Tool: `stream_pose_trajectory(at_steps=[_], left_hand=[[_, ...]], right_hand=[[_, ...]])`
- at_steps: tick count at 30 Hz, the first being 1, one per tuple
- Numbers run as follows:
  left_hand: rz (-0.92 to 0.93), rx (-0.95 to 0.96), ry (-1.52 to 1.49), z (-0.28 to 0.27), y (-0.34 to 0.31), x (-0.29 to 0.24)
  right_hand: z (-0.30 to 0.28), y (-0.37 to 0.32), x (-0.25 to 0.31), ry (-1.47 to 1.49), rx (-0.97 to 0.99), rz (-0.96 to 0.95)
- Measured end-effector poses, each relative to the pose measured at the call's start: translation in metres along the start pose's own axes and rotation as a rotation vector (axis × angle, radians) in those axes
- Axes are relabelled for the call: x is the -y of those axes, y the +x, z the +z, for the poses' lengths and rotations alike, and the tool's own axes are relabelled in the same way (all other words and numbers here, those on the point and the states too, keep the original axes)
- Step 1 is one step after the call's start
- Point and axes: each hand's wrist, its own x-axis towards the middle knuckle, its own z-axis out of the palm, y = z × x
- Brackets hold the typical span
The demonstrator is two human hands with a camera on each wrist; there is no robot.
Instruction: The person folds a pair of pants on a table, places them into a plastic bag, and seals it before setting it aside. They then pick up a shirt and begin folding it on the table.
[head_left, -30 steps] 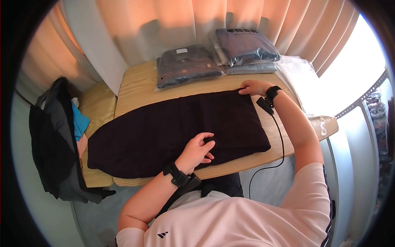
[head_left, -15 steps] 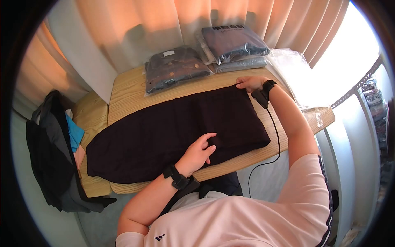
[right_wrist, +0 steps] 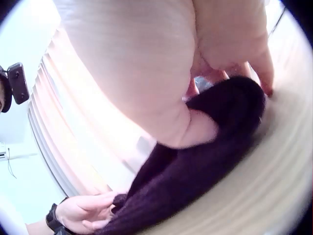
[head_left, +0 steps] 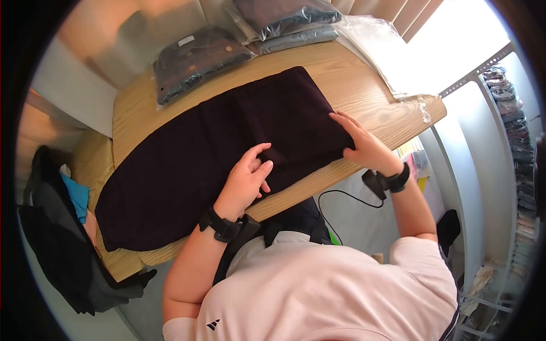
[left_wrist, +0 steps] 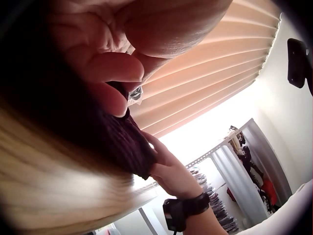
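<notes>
A dark purple folded garment (head_left: 187, 153) lies lengthwise on the wooden table, its narrower rounded end at the left and its straight edge at the right. My left hand (head_left: 242, 184) rests over its near side, thumb and forefinger loosely extended and the other fingers bent. Around the near right corner, my right hand (head_left: 369, 145) spreads its fingers along the end edge. In the right wrist view, the thumb of the right hand (right_wrist: 146, 73) lies on the cloth (right_wrist: 195, 171), while a fingertip beyond it reaches the tabletop.
Clear-bagged folded clothes (head_left: 196, 62) lie at the back of the wooden table (head_left: 364, 85), with white plastic bags (head_left: 375, 54) to their right. Dark clothes (head_left: 62, 250) hang over the left side. A black cable (head_left: 347, 192) runs from the right wrist camera. Stocked shelves (head_left: 517, 165) stand at right.
My right hand has left the garment's far right corner and come down to the near right corner. The left hand stays over the near side. The head view has shifted.
</notes>
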Motion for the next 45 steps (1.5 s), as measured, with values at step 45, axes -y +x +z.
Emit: stream_pose_trajectory(at_steps=[45], left_hand=[[0.055, -0.207, 0.086, 0.007, 0.009, 0.003]], right_hand=[[-0.009, 0.058, -0.046, 0.191, -0.001, 0.105]])
